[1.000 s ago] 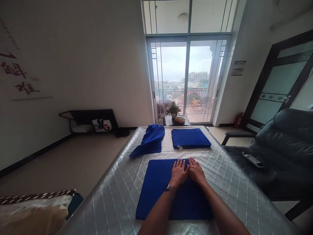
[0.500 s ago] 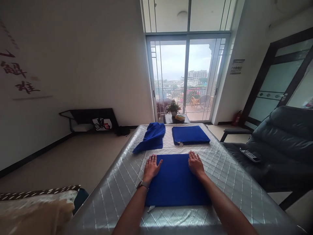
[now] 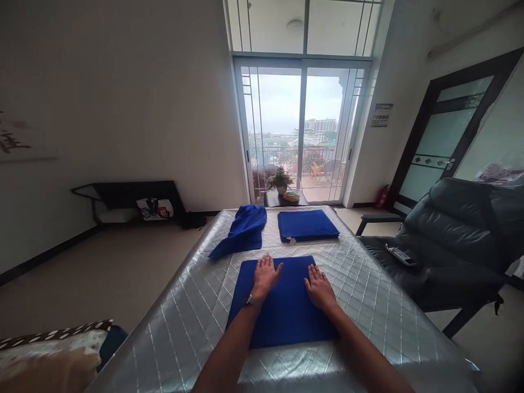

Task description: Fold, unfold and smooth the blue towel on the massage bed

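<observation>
A folded blue cloth [image 3: 286,311] lies flat as a near-rectangle on the silver quilted table cover [image 3: 176,322]. My left hand [image 3: 266,277] rests flat on its upper left part, fingers stretched out; a watch circles that wrist. Along the cloth's right side my right hand [image 3: 320,288] lies flat with fingers extended. Farther back sits a neat folded stack of blue cloth [image 3: 309,224] with a small white tag at its front. Left of that stack, a crumpled blue cloth [image 3: 243,229] lies loosely.
Beyond the table's far edge a potted plant [image 3: 281,180] and a small box [image 3: 291,196] stand on a chair. A dark recliner [image 3: 454,240] holding a remote-like device [image 3: 401,255] flanks the right side. At lower left is a patterned cushion or bedding [image 3: 53,355].
My left hand has slid inward from the cloth's left edge toward its middle. My right hand has moved slightly down along the right side. The camera view has turned a little right.
</observation>
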Available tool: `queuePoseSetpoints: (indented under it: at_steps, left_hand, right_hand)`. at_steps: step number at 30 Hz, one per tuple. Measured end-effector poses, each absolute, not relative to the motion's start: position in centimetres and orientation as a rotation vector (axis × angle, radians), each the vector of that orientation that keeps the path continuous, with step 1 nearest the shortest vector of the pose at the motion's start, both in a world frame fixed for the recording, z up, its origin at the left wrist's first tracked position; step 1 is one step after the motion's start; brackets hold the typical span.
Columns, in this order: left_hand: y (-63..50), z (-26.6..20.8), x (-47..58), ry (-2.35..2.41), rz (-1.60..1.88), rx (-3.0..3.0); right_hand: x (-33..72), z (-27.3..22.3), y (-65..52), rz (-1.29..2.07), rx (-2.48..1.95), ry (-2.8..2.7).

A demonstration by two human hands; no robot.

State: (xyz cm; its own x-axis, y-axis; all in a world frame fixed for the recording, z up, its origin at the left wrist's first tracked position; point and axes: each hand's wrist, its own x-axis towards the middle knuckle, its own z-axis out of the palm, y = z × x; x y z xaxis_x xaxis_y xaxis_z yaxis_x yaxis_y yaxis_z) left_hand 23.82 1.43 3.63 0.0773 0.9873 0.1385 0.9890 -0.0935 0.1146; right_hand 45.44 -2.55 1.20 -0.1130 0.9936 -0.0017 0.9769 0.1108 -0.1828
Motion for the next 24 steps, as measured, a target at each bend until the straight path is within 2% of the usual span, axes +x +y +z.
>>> queuePoseSetpoints:
  at_steps: [4, 8, 18, 24]
  left_hand:
    - [-0.6, 2.5, 32.5, -1.796, -0.425, -2.667]
    - [-2.2, 1.1, 34.4, -1.751, -0.463, -2.694]
    - [-4.4, -0.1, 18.0, -2.146, -0.161, -2.329]
    - [-6.7, -1.2, 13.3, -2.148, -0.192, -2.317]
  right_hand:
    - [45.9, 0.3, -2.6, 0.14, -1.951, -2.302]
    - [46.1, 0.0, -2.6, 0.112, -1.901, -2.326]
    - [45.2, 1.2, -2.9, 0.201, -1.96, -2.208]
    - [45.0, 2.3, -3.6, 0.09, -1.928, -2.191]
